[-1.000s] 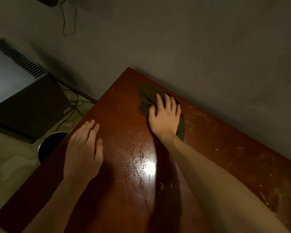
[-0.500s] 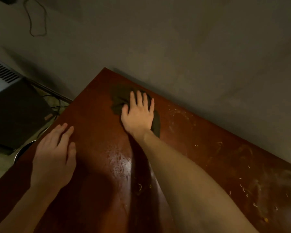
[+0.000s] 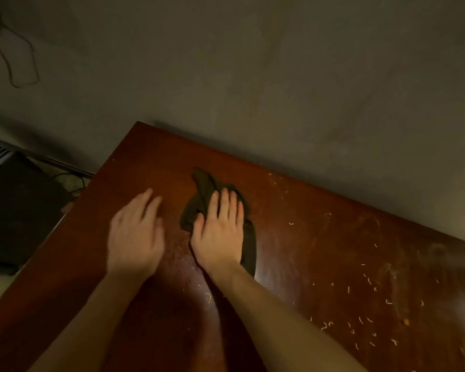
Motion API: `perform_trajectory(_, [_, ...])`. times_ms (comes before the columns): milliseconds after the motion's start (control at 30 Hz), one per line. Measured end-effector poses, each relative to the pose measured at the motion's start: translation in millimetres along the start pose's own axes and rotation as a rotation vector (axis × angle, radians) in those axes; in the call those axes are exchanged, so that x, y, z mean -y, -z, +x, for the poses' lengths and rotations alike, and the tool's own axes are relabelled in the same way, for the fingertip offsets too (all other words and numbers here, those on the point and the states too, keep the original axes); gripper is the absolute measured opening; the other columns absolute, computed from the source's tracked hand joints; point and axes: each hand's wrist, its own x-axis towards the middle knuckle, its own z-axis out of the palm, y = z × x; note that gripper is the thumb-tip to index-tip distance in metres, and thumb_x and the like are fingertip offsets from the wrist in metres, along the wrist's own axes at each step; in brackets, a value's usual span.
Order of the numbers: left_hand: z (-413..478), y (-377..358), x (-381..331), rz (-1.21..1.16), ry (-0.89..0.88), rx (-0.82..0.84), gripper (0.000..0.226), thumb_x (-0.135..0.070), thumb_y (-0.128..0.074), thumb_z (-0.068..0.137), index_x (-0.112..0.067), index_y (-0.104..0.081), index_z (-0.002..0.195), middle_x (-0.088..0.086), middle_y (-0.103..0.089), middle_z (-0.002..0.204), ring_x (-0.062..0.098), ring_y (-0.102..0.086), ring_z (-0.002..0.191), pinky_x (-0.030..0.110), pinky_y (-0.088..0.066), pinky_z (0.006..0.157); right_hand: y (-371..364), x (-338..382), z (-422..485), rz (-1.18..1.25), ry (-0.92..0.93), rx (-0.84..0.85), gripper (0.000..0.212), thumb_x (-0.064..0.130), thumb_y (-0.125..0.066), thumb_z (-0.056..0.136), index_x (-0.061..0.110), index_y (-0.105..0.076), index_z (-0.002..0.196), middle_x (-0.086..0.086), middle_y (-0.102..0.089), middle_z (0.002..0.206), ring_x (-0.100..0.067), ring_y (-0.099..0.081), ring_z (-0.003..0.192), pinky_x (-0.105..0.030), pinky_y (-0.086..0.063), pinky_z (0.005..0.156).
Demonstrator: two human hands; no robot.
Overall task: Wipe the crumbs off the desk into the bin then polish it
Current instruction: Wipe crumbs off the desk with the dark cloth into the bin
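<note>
The crumbs lie scattered as pale curls over the right part of the desk, with a few just beside the right forearm. The stretch from the cloth out to the left edge looks nearly bare. The dark cloth sits on the desk's far half, left of the main scatter. A second ago it lay close to the far left corner. It now sits further from that corner and is more bunched, with a tail pointing toward the wall.

The right hand lies flat on the cloth, fingers straight and together, pressing it down rather than clutching it. The left hand has come in from the desk's left edge to just beside the right hand. Its fingers are straight and hold nothing. It is blurred, so contact with the wood cannot be told.

The view has swung to the right. The bin, seen on the floor by the left edge a second ago, is out of sight. Only the dark box on the floor and a cable on the wall remain at the left.

This reads as one sweep toward the left edge finished and the cloth drawn back for another. Most crumbs are unswept, so polishing looks some way off.
</note>
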Motion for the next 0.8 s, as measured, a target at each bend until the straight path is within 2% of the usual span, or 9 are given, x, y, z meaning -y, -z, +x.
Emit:
perform_trajectory(67, [10,-15,-20,-0.033,-0.063,-0.004,0.053,-0.037,-0.033,0.108,-0.022,-0.042,0.159,0.003,-0.035,0.168,0.021,-0.030,0.156,0.047,-0.028,0.125,2,-8,28,-0.018,0.108,-0.009,0.071,0.045,-0.026,0.104,0.007,-0.029,0.163,-0.016,-0.023,0.171,-0.031,-0.014,0.160,-0.046,-0.004,0.132])
perform_trajectory(167, [11,-29,-25,-0.051,-0.056,-0.029,0.055,-0.039,-0.030,0.108,-0.023,-0.043,0.158,0.001,-0.035,0.168,0.018,-0.027,0.158,0.045,-0.025,0.126,5,-31,67,-0.044,0.119,-0.017,0.074,0.047,-0.030,0.100,0.006,-0.032,0.162,-0.016,-0.025,0.171,-0.030,-0.016,0.160,-0.044,-0.002,0.131])
perform_trajectory(300, [12,-31,-20,-0.078,-0.029,-0.057,0.054,-0.038,-0.033,0.108,-0.022,-0.044,0.158,-0.001,-0.036,0.168,0.016,-0.026,0.158,0.043,-0.022,0.127,6,-66,80,-0.023,-0.079,-0.102,0.077,0.047,-0.029,0.097,0.001,-0.035,0.159,-0.019,-0.030,0.168,-0.034,-0.022,0.158,-0.048,-0.011,0.131])
perform_trajectory(433, [8,-29,-27,-0.038,-0.019,-0.061,0.054,-0.039,-0.033,0.108,-0.022,-0.043,0.159,0.000,-0.037,0.168,0.017,-0.026,0.157,0.045,-0.023,0.127,9,-74,25,0.007,-0.265,-0.189,0.071,0.043,-0.035,0.102,-0.001,-0.036,0.158,-0.020,-0.032,0.166,-0.036,-0.024,0.157,-0.050,-0.015,0.130])
perform_trajectory(533, [10,-27,-27,-0.010,-0.023,-0.040,0.055,-0.038,-0.034,0.107,-0.023,-0.043,0.158,0.002,-0.039,0.166,0.019,-0.028,0.156,0.047,-0.026,0.124,8,-52,-8,-0.033,-0.124,-0.139,0.065,0.042,-0.034,0.105,0.005,-0.037,0.159,-0.017,-0.034,0.166,-0.033,-0.024,0.157,-0.048,-0.016,0.130])
perform_trajectory(667, [9,-27,-22,0.007,-0.034,-0.071,0.053,-0.037,-0.036,0.107,-0.021,-0.045,0.157,0.003,-0.041,0.165,0.020,-0.031,0.155,0.046,-0.027,0.124,10,-45,28,-0.018,0.194,-0.042,0.061,0.042,-0.034,0.105,0.018,-0.038,0.161,-0.008,-0.032,0.169,-0.027,-0.020,0.159,-0.043,-0.008,0.132])
perform_trajectory(733, [9,-29,-20,0.008,-0.037,-0.080,0.054,-0.037,-0.036,0.107,-0.021,-0.046,0.157,0.003,-0.041,0.165,0.021,-0.030,0.156,0.045,-0.026,0.124,11,-55,60,-0.029,0.204,-0.042,0.063,0.045,-0.032,0.104,0.021,-0.037,0.162,-0.007,-0.030,0.170,-0.026,-0.018,0.160,-0.042,-0.005,0.131])
perform_trajectory(800, [9,-29,-20,0.007,-0.022,-0.082,0.055,-0.039,-0.035,0.106,-0.021,-0.046,0.157,0.003,-0.041,0.165,0.020,-0.030,0.156,0.045,-0.025,0.124,13,-69,82,-0.052,0.082,-0.068,0.068,0.048,-0.029,0.102,0.017,-0.035,0.162,-0.010,-0.028,0.170,-0.028,-0.018,0.159,-0.043,-0.005,0.131])
